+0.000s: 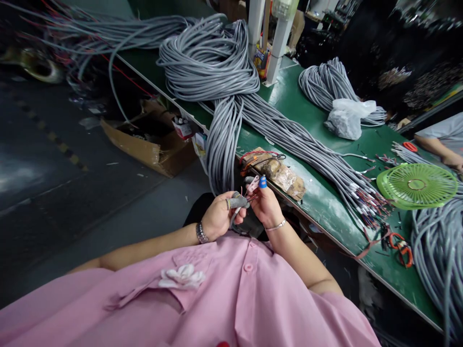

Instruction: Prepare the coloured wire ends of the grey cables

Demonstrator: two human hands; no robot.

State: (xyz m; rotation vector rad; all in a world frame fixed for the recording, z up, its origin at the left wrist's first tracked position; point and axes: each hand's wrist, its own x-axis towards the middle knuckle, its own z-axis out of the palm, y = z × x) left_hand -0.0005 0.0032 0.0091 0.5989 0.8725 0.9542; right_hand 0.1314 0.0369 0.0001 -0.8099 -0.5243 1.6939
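Observation:
My left hand (216,217), with grey covers on its fingers and a metal watch on the wrist, is closed around the end of a grey cable (233,219). Thin coloured wires (250,197) fan from that end toward my right hand (266,207). A blue cover sits on the right thumb, and the fingers pinch a small pale pink piece with holes (254,183) near the wires. Exactly how the wires meet this piece is too small to tell. Both hands are close together in front of my pink shirt, beside the bench edge.
On the green bench (325,212) lie a taped wooden block (280,174), a long cable bundle (289,137) and a large cable coil (210,60). Farther right are a green fan (415,185) and orange-handled scissors (401,249). A co-worker's arm (436,147) reaches in. A cardboard box (159,154) stands below.

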